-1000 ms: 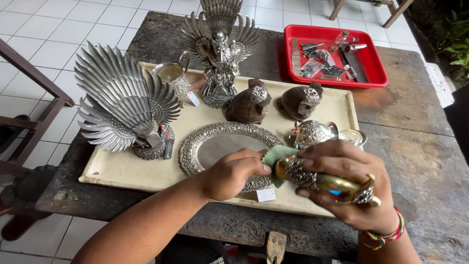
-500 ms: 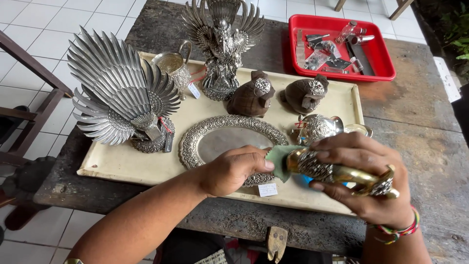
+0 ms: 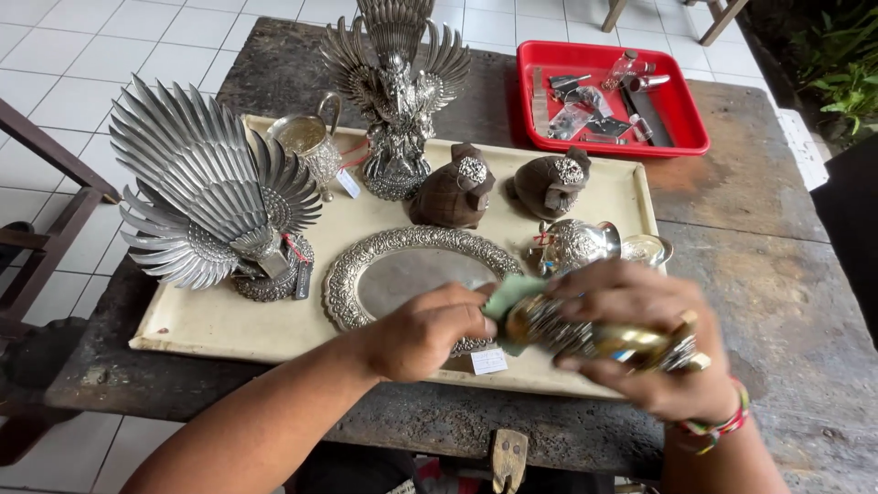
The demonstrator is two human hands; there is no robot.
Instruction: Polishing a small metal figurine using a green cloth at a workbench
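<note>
left hand (image 3: 430, 329) shifted right, rubbing ornament (image 3: 594, 337)

A weathered dark wooden table (image 3: 759, 274) is set on a white tiled floor (image 3: 82, 55), flanked by a dark wooden frame (image 3: 55, 174), with green foliage (image 3: 846, 78) seen beyond, daylit.

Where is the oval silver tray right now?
In the head view, the oval silver tray lies centre on the cream board, between the fan-tailed bird and left hand.

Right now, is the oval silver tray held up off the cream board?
No, the oval silver tray lies flat on the cream board, partly behind the left hand.
</note>
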